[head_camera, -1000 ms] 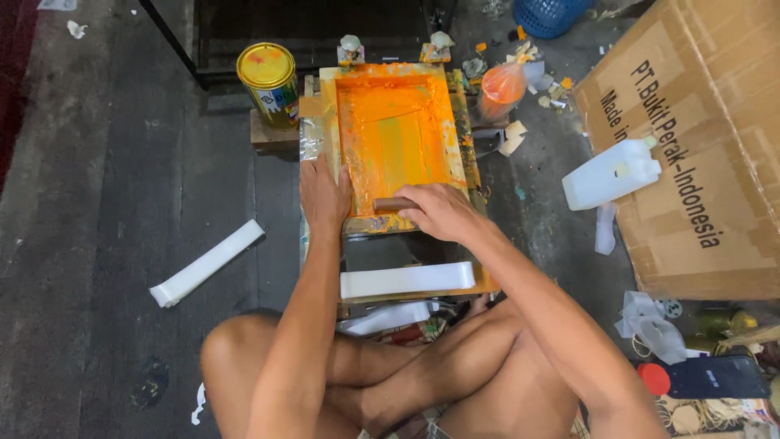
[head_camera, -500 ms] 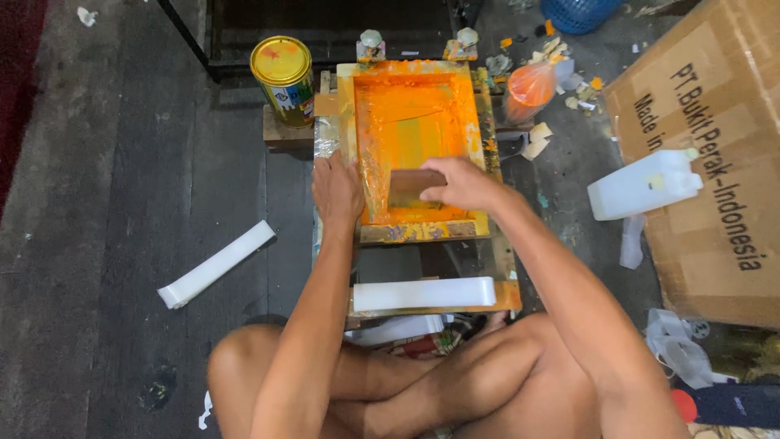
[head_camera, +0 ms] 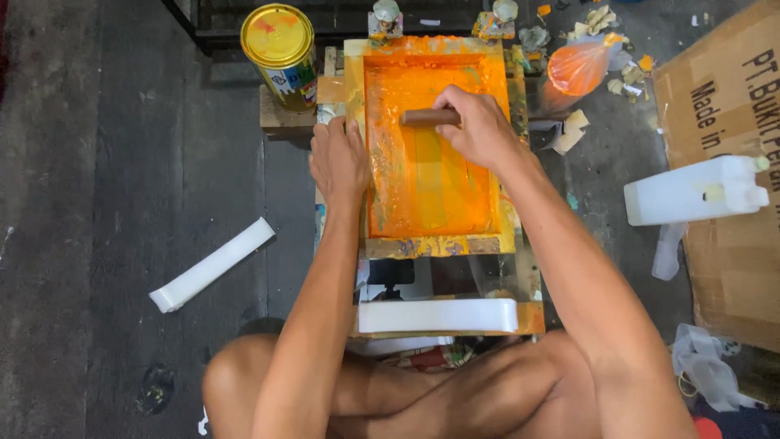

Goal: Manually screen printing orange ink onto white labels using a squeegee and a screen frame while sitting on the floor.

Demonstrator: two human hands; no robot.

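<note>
A wooden screen-printing frame (head_camera: 354, 89) coated in orange ink lies flat on a small stand in front of me. My right hand (head_camera: 481, 127) grips a brown wooden squeegee (head_camera: 425, 117) near the far end of the orange mesh. My left hand (head_camera: 340, 159) presses flat, fingers together, on the frame's left rail. A white folded strip (head_camera: 437, 315) rests on the stand's near edge, just beyond my crossed legs.
A yellow paint can (head_camera: 280, 50) stands at the frame's far left. An orange ink-filled plastic bag (head_camera: 578, 68) lies at the far right. A white jerrycan (head_camera: 695, 190) and a cardboard box (head_camera: 731, 122) sit to the right. Another white strip (head_camera: 213, 264) lies on the floor left.
My right hand has pushed the squeegee from the near end of the mesh to the far end. My left hand stayed on the left rail.
</note>
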